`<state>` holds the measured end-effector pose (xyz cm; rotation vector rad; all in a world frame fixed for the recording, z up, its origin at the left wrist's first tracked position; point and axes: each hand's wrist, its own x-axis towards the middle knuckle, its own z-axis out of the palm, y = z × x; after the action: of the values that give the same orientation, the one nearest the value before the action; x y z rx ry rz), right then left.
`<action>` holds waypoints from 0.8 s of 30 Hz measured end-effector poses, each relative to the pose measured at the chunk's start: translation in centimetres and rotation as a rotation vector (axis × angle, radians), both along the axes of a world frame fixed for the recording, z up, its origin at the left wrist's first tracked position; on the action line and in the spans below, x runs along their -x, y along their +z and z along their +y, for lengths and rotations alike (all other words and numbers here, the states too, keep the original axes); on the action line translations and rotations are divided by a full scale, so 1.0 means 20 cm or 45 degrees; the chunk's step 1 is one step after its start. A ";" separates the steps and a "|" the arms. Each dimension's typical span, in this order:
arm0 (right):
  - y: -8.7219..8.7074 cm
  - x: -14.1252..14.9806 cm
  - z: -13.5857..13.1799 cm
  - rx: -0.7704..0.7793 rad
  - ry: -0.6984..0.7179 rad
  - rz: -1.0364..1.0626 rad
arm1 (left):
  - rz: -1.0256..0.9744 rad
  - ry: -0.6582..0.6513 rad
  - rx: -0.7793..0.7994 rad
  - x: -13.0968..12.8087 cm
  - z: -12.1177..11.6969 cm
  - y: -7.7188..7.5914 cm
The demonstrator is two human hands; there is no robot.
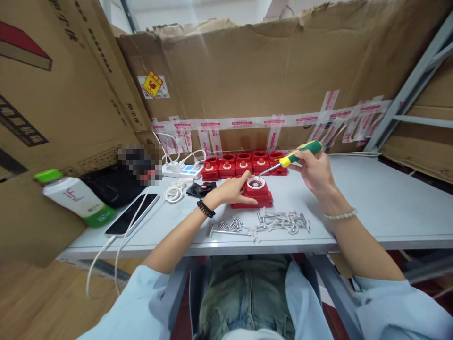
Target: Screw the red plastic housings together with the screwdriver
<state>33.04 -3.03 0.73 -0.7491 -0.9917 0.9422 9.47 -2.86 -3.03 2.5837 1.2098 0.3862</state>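
Observation:
My left hand [233, 190] grips a red housing [266, 198] from its left side, thumb along the front and fingers behind. On top of the housing is a white ring [262, 185] around a darker centre. My right hand [314, 171] is closed around a screwdriver [301, 154] with a green and yellow handle. Its shaft slants down left and its tip is at the ring; whether it touches a screw is too small to tell. Close to the table's front edge lie loose screws [231, 224] and a tangle of metal rods with clear plastic pieces [283, 222].
Several similar red housings [227, 166] stand in a row behind. A power strip [182, 171], coiled white cable [173, 194], black items [201, 190], phone [133, 215] and bottle [76, 198] are at left. Large cardboard [240, 71] walls the back; a metal frame [406, 85] rises at right.

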 end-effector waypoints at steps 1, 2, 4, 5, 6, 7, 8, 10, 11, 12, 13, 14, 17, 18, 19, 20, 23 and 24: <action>0.00 -0.02 0.02 0.016 -0.028 0.013 | 0.000 -0.003 -0.005 0.00 0.00 0.00; 0.00 -0.04 0.03 0.035 -0.054 0.021 | 0.002 -0.005 -0.008 0.00 0.00 0.00; -0.01 -0.07 0.06 0.075 -0.101 0.027 | 0.009 0.003 -0.008 0.00 0.00 0.00; -0.02 -0.08 0.08 0.098 -0.126 0.029 | 0.014 0.007 -0.005 0.00 0.00 0.00; -0.04 -0.09 0.10 0.124 -0.152 0.027 | 0.016 0.007 -0.002 0.00 0.00 0.00; -0.05 -0.09 0.11 0.152 -0.177 0.025 | 0.018 0.006 0.004 0.00 0.00 0.00; -0.06 -0.09 0.13 0.183 -0.197 0.021 | 0.018 0.006 0.009 0.00 0.00 0.00; -0.09 -0.08 0.15 0.240 -0.220 0.013 | 0.007 0.001 0.019 0.00 0.01 0.00; -0.10 -0.08 0.16 0.261 -0.225 0.008 | -0.003 -0.005 0.023 0.00 0.01 0.00; -0.10 -0.07 0.17 0.276 -0.227 0.004 | -0.012 -0.012 0.027 0.00 0.01 0.00; -0.11 -0.07 0.17 0.285 -0.228 0.001 | -0.021 -0.021 0.031 0.00 0.01 0.00; -0.11 -0.07 0.17 0.291 -0.229 0.000 | -0.027 -0.029 0.033 0.00 0.01 0.00; -0.11 -0.07 0.17 0.297 -0.227 -0.007 | -0.031 -0.034 0.033 0.00 0.01 0.00; -0.11 -0.07 0.17 0.297 -0.225 -0.011 | -0.028 -0.032 0.032 0.00 0.01 0.00; -0.11 -0.07 0.17 0.295 -0.223 -0.015 | -0.023 -0.028 0.032 0.00 0.01 0.00; -0.11 -0.07 0.17 0.292 -0.220 -0.018 | -0.015 -0.024 0.032 0.00 0.01 0.00; -0.11 -0.07 0.17 0.305 -0.208 -0.032 | -0.004 -0.012 0.025 0.00 0.01 0.00; -0.11 -0.07 0.17 0.313 -0.203 -0.038 | -0.003 -0.010 0.025 0.00 0.01 0.00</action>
<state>34.54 0.30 -1.54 -1.0355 -0.8363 0.9247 9.46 -2.69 -3.11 2.5702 1.1966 0.3740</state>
